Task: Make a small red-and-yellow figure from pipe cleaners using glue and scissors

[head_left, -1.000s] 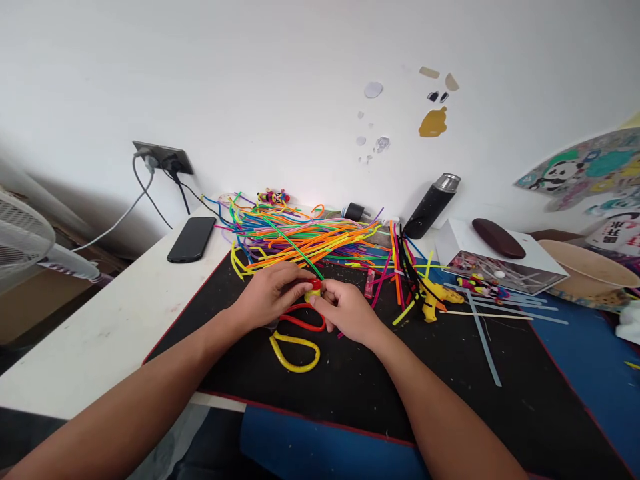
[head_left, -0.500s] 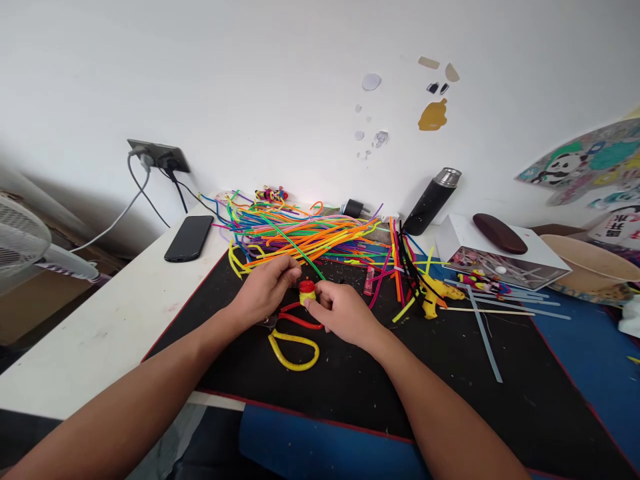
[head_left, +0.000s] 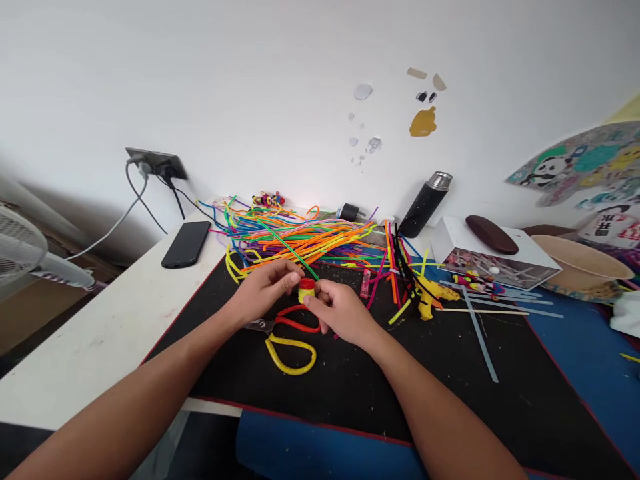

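Both hands meet over the black mat (head_left: 350,380). My left hand (head_left: 263,288) and my right hand (head_left: 340,310) pinch a small red and yellow coil of pipe cleaner (head_left: 307,291) between their fingertips. Just below the hands lie a red pipe cleaner loop (head_left: 299,323) and a yellow pipe cleaner loop (head_left: 291,354). Beyond the hands spreads a big pile of coloured pipe cleaners (head_left: 300,237).
A black phone (head_left: 187,243) lies on the white table at left, under a wall socket with cables (head_left: 156,163). A black flask (head_left: 424,204), a white box (head_left: 495,257), a yellow glue gun (head_left: 429,295) and glue sticks (head_left: 480,333) sit at right. A fan (head_left: 23,250) stands far left.
The hands lifted slightly apart, so the red and yellow coil now shows between the fingertips. The view shifted a little to the right.
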Tool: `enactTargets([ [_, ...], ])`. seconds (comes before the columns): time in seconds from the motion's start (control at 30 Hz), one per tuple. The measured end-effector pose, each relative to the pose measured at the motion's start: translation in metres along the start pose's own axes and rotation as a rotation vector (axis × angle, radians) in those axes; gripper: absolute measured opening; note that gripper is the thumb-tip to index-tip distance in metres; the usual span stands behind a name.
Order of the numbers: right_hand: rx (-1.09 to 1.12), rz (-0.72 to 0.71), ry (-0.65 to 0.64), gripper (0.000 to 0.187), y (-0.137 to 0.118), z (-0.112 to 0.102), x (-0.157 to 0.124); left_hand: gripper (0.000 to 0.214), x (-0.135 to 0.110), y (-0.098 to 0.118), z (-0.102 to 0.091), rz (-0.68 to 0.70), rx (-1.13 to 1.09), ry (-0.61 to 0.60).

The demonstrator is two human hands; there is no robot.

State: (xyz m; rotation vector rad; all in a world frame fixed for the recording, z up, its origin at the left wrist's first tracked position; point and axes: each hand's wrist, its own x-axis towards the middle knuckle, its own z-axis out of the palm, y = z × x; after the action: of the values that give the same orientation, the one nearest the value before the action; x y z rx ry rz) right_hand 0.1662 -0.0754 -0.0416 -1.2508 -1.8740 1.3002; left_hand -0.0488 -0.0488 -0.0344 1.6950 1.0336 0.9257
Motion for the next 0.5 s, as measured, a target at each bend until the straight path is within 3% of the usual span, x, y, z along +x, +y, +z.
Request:
enactTargets([
  [0.27, -0.073, 0.008, -0.008, 0.031, 0.006, 0.005, 0.002, 0.040, -0.001, -0.008, 0.006, -0.097, -0.158, -0.063],
  [0.5, 0.242, 0.018, -0.041, 0.026, -0.004, -0.004, 0.002, 0.048, 0.003, -0.003, 0.003, -0.065, -0.219, -0.021],
])
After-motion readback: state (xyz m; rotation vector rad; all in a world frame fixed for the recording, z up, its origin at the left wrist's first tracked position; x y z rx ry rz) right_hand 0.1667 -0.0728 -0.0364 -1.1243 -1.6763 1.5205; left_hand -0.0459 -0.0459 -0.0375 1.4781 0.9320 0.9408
